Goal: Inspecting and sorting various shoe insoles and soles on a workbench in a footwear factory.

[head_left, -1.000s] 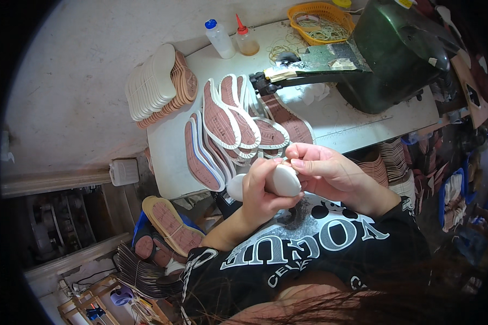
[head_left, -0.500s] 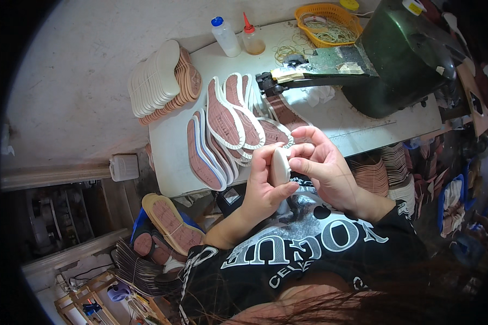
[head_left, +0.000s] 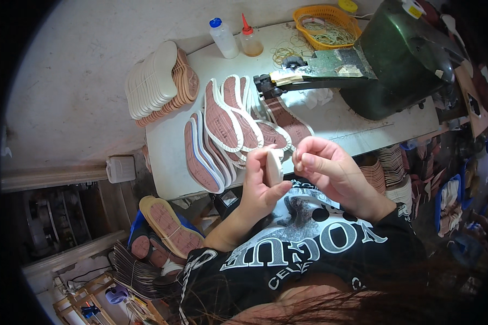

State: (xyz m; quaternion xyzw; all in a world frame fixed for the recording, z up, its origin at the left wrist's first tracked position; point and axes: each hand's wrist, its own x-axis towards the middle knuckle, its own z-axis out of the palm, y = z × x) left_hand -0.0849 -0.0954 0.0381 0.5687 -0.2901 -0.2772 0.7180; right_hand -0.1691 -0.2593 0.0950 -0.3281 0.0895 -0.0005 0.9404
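My left hand (head_left: 259, 181) is closed round a white sole piece (head_left: 275, 169), which I see nearly edge-on. Its thumb presses the lower edge and the fingers wrap the far side. Just right of that piece, my right hand (head_left: 331, 170) has thumb and index fingertip pinched together; anything between them is too small to make out. Beyond my hands, brown insoles with white rims (head_left: 222, 122) lie overlapping on the white table (head_left: 168, 146). More insoles (head_left: 200, 157) stand in a tilted row at the table's left part.
A green machine (head_left: 401, 59) reaches its arm over the table from the right. Bundled white and brown insoles (head_left: 154, 81) stand at the far left. Two squeeze bottles (head_left: 224, 39) and a yellow basket of bands (head_left: 328, 24) are at the back. More insoles (head_left: 171, 227) lie below left.
My right hand has drawn away to the right from the white sole piece, leaving a small gap. My left hand keeps its hold, with the piece turned slightly.
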